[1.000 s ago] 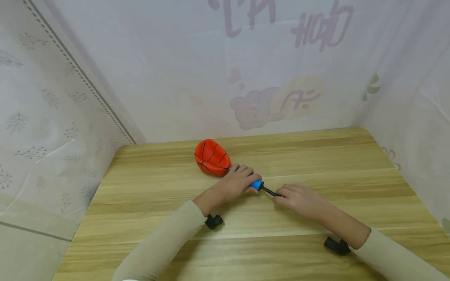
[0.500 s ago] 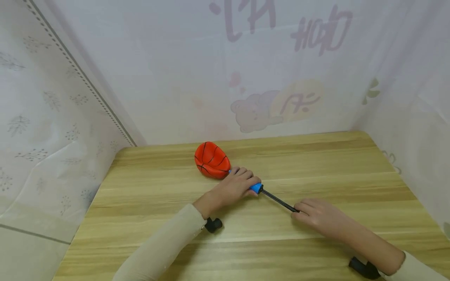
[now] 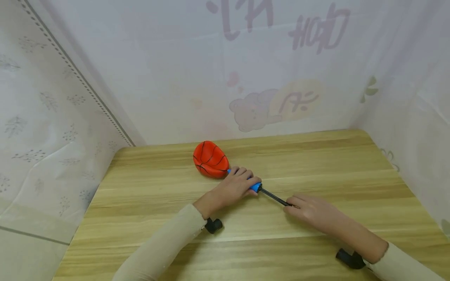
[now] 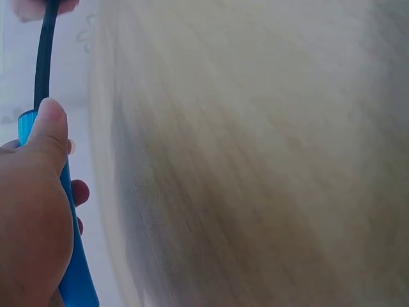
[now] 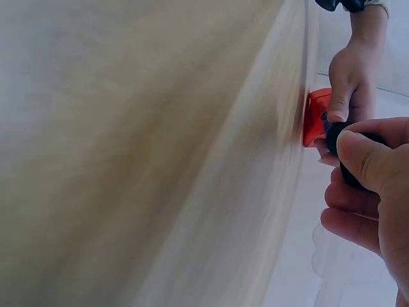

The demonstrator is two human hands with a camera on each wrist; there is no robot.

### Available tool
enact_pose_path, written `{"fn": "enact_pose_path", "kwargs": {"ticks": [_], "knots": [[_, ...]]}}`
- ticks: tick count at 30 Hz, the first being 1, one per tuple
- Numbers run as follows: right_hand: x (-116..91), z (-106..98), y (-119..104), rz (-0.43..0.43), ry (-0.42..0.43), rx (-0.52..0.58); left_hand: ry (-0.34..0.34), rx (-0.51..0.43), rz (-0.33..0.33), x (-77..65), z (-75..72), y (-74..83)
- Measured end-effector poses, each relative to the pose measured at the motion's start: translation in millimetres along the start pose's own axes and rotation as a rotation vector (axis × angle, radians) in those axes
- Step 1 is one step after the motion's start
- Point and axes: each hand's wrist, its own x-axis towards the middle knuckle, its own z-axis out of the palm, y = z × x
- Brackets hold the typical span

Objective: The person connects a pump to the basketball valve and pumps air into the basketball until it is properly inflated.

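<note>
A red-orange basketball (image 3: pixel 209 159) with black lines, caved in on its upper side, lies near the back of the table. My left hand (image 3: pixel 233 187) grips the blue barrel (image 4: pixel 78 278) of a hand pump, its thumb along the barrel's end in the left wrist view. The pump's other end points at the ball, with a bit of blue showing beside it. A length of black rod (image 3: pixel 274 196) sticks out of the barrel toward my right hand (image 3: pixel 313 210). That hand's fingers and thumb hold the pump's black handle (image 5: pixel 333 137), mostly hidden in the head view.
The wooden table (image 3: pixel 158 175) has a pale printed curtain (image 3: pixel 175 78) behind it and more sheeting on both sides. Black camera mounts hang at the left wrist (image 3: pixel 213 225) and the right wrist (image 3: pixel 349 259).
My right hand first drew the handle away from the barrel, down and right, then came partway back, so less rod shows than half a second ago. The left hand and ball stay put.
</note>
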Motion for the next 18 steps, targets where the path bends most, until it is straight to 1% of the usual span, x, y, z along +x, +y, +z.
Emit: {"fn": "enact_pose_path", "kwargs": {"ticks": [7, 12, 18], "knots": [[20, 10, 11, -0.013, 0.01, 0.035, 0.009, -0.012, -0.014, 0.9, -1.0, 0.2], [32, 20, 17, -0.005, -0.019, 0.037, -0.001, -0.01, -0.018, 1.4, -1.9, 1.2], [47, 30, 22, -0.017, -0.041, 0.037, 0.011, 0.004, -0.015, 1.5, -3.6, 1.2]]}}
